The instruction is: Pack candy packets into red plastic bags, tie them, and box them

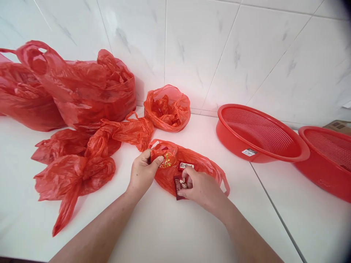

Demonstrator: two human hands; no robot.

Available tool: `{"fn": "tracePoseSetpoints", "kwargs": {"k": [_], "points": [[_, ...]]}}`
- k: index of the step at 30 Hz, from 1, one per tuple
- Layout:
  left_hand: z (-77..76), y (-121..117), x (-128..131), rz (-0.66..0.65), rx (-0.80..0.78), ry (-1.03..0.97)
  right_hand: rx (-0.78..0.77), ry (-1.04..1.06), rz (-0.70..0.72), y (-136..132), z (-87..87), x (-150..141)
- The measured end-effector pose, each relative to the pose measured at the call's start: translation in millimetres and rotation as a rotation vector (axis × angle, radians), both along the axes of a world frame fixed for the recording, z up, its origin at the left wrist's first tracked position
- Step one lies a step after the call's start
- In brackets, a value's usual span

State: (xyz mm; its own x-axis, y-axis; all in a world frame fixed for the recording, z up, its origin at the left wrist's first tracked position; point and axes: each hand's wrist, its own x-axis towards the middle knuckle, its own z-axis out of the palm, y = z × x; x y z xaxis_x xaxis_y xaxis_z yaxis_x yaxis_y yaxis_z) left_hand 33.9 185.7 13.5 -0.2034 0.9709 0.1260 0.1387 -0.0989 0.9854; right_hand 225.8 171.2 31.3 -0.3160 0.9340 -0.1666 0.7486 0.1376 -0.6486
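My left hand is closed, thumb and fingers pinching a small red packet with gold print. Between the fingertips of my right hand is a dark brown snack packet with pale lettering, partly covered by the fingers. Both hands are over an opened red plastic bag lying on the white table. On that bag, just above my right fingers, rests a red packet with a white label.
Full red plastic bags stand at the back left, with knotted red bags before them. Against the tiled wall sits an open red bag of crumpled plastic. Two red baskets, one nearer and one at the edge, occupy the right.
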Motion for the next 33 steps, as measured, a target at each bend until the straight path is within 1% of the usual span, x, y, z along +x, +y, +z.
{"fn": "tracePoseSetpoints", "kwargs": {"k": [4,8,11,14,16,19,21,22,26,30,31,33], "points": [[0.2,0,1,-0.006,-0.027,-0.002,-0.087,0.151,0.002,-4,6.2,4],[-1.3,0,1,-0.026,-0.014,-0.024,-0.150,0.320,0.016,-3,13.3,13],[-1.6,0,1,-0.021,-0.020,-0.021,-0.094,0.392,-0.060,0,15.9,18],[-1.1,0,1,-0.015,-0.031,-0.013,0.040,0.417,-0.152,5,16.4,21],[-0.8,0,1,-0.020,-0.034,-0.021,0.118,0.378,-0.192,8,16.0,23],[-0.8,-1,1,-0.032,-0.032,-0.044,0.300,0.190,-0.254,12,14.1,27],[-1.1,-1,2,-0.038,-0.027,-0.055,0.426,0.069,-0.267,14,11.4,28],[-1.4,-1,2,-0.039,-0.024,-0.058,0.459,0.035,-0.262,15,9.6,29],[-2.5,-1,2,-0.047,-0.020,-0.064,0.433,-0.009,-0.192,16,-0.2,26],[-2.1,-1,3,-0.049,-0.025,-0.054,0.397,-0.052,-0.045,16,-7.6,21],[-1.7,-1,3,-0.052,-0.026,-0.046,0.390,-0.057,-0.025,16,-8.1,19],[-1.0,-1,4,-0.065,-0.029,-0.038,0.399,-0.033,-0.034,14,-7.2,16]]}}
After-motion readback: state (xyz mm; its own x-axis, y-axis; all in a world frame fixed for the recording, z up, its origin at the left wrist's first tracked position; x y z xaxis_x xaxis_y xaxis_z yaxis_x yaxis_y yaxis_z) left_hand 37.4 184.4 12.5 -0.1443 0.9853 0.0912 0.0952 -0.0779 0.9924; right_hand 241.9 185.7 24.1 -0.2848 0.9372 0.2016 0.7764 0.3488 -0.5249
